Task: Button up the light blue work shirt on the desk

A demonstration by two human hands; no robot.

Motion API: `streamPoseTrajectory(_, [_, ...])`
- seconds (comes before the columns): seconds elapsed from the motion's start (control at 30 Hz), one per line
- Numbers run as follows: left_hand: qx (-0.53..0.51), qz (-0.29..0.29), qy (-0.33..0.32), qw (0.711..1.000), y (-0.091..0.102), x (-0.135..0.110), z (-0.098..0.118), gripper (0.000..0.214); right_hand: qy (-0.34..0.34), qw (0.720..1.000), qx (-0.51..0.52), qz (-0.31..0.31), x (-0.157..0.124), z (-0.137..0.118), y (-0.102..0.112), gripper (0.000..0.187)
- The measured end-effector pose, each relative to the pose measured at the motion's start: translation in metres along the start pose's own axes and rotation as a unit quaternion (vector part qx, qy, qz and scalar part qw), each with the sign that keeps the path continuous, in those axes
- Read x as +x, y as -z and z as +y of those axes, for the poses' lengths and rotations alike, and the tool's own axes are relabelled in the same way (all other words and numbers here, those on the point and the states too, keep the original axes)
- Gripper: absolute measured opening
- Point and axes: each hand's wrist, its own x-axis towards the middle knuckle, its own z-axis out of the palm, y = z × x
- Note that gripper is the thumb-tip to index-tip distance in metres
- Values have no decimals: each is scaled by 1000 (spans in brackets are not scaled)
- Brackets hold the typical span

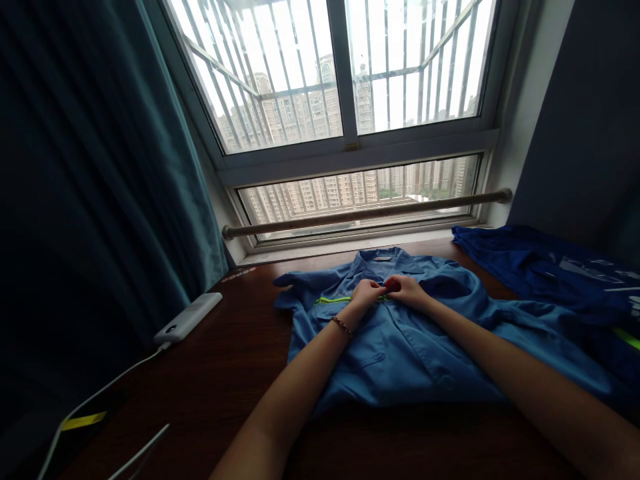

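Note:
A light blue work shirt (350,347) with a collar and yellow-green piping lies spread front side up on a dark wooden surface. My left hand (367,293), a beaded bracelet at its wrist, pinches the front of the shirt at chest height. Close against it, my right hand (405,291) is also closed on the shirt front, its fingertips meeting those of the left. Something small and red shows at the right fingers; I cannot make out what it is. The fingertips hide the bit of cloth between them. One sleeve stretches out toward the right.
A dark blue garment (540,260) with white print lies at the right. On the left, a white power bank (193,319) has a white cable plugged in, beside a blue curtain (200,220). A round rail (370,214) crosses the window behind the wooden surface (240,347).

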Motion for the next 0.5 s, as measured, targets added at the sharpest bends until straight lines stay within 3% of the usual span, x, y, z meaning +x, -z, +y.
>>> streamPoseTrajectory(0.13, [-52, -44, 4, 998, 3, 11, 8, 19, -30, 993, 118, -10, 3, 7, 3, 42])
streamPoseTrajectory(0.27, [-149, -60, -14, 987, 11, 7, 2, 23, -39, 981, 190, 26, 0, 0, 5, 45])
streamPoseTrajectory(0.5, [-295, -80, -17, 952, 14, -4, -5, 29, 13, 985, 159, 65, -5, -11, 3, 34])
